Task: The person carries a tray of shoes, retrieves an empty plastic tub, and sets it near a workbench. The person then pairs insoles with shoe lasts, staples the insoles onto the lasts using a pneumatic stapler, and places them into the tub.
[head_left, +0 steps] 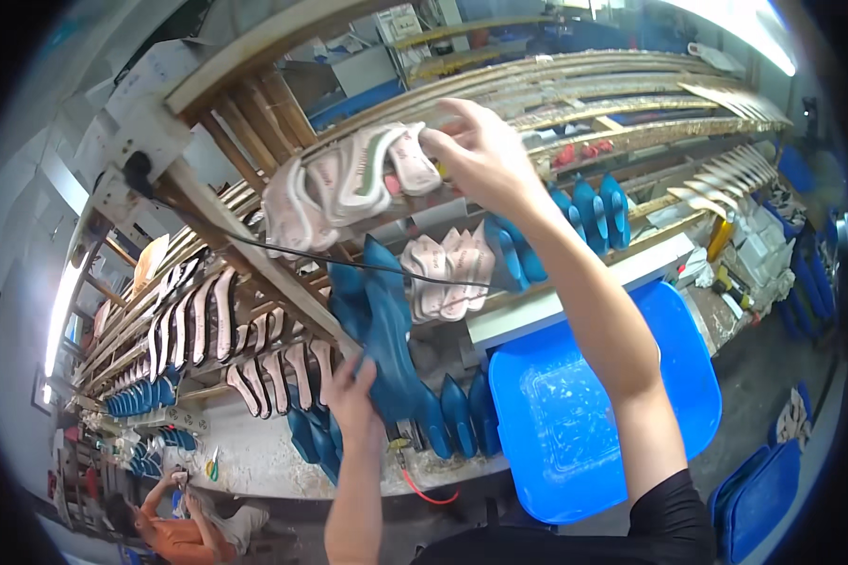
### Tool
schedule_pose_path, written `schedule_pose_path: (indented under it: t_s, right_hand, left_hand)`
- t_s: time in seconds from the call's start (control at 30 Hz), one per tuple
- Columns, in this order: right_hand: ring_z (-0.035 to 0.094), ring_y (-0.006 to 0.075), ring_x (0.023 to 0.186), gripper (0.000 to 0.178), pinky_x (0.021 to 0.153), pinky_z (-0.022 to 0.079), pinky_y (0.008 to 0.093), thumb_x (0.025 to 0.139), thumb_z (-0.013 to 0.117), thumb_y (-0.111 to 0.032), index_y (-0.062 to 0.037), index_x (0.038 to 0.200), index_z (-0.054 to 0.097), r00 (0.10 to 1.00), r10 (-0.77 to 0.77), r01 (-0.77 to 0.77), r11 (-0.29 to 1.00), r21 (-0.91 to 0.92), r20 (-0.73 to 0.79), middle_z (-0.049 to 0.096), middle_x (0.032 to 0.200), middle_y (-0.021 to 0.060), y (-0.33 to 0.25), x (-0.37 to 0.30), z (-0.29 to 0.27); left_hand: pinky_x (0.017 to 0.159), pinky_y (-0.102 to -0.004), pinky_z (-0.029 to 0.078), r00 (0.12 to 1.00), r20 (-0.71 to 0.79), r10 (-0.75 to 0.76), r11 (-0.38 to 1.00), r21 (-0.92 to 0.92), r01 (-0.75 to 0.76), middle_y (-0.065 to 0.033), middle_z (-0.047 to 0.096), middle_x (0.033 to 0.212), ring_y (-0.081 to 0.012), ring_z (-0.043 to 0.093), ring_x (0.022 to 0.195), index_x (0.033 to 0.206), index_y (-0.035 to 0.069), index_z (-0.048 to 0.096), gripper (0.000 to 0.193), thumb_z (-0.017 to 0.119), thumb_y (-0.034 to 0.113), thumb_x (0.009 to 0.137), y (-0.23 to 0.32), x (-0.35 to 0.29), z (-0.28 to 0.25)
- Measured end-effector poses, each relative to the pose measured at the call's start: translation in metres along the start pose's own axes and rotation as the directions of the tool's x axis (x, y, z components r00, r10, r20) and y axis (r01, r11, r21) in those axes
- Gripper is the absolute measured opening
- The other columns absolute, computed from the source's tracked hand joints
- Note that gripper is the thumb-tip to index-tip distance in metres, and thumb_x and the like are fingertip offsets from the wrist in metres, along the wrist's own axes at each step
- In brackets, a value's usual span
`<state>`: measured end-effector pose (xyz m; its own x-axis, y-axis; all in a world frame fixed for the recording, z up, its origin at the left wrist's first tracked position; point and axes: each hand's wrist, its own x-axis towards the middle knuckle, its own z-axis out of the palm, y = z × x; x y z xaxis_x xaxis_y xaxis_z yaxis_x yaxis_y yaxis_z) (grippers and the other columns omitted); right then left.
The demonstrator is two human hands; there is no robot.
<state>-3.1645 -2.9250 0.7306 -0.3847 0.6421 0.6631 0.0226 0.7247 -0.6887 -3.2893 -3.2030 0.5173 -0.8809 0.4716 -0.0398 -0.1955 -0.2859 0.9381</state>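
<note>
My right hand (pixel 488 158) is raised at the upper rack, thumb and fingers apart. Its thumb is at the edge of a pale shoe insole (pixel 411 162), the rightmost of several standing there in a row. One insole beside it has a green band (pixel 372 168). Lower down, my left hand (pixel 354 407) is closed around the lower part of a large blue shoe last (pixel 391 344), which points upward. Another blue piece (pixel 349 299) shows partly behind the last. How the fingers wrap around the last is partly hidden.
A slanting wooden post (pixel 264 268) and a thin dark cable cross before the racks. More pale insoles (pixel 448 273) and blue lasts (pixel 457 414) line the shelves. A blue plastic tub (pixel 558 424) stands under my right forearm. Another person (pixel 184 532) in orange works at lower left.
</note>
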Motion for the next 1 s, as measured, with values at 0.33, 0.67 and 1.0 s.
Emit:
schedule_pose_path:
  t_s: [0.33,0.67,1.0]
  right_hand:
    - [0.069,0.0384,0.101,0.061,0.09,0.053,0.0433,0.086,0.059,-0.053,0.0017,0.109,0.073,0.77,0.384,0.14,0.678,-0.722,0.51,0.07,0.109,0.026,-0.024,0.066,0.134]
    - [0.059,0.0097,0.075,0.071,0.061,0.045,0.028,0.091,0.072,-0.038,-0.0037,0.147,0.045,0.977,0.213,-0.213,0.977,-0.025,-0.023,0.064,0.088,0.0015,-0.151,-0.077,0.13]
    - [0.057,0.0209,0.118,0.092,0.097,0.048,0.0345,0.089,0.077,-0.03,0.0021,0.157,0.024,0.426,0.529,-0.765,0.643,-0.02,0.734,0.054,0.139,0.0244,-0.197,-0.426,0.239]
  left_hand:
    - [0.096,-0.042,0.056,0.828,0.522,-0.207,0.631,-0.575,0.52,-0.0181,0.064,0.125,-0.0296,0.066,0.113,0.139,-0.005,0.046,0.049,0.065,0.013,0.097,-0.003,-0.101,-0.225]
    - [0.089,-0.0441,0.058,0.778,0.602,-0.176,0.689,-0.489,0.535,-0.0153,0.066,0.116,-0.0287,0.069,0.101,0.134,-0.002,0.048,0.059,0.078,0.018,0.088,0.002,-0.049,-0.37]
    - [0.103,-0.0356,0.045,0.785,0.539,-0.305,0.934,0.009,0.356,-0.0158,0.055,0.137,-0.0235,0.052,0.128,0.146,-0.005,0.037,0.074,0.075,0.0,0.083,0.03,-0.059,-0.33]
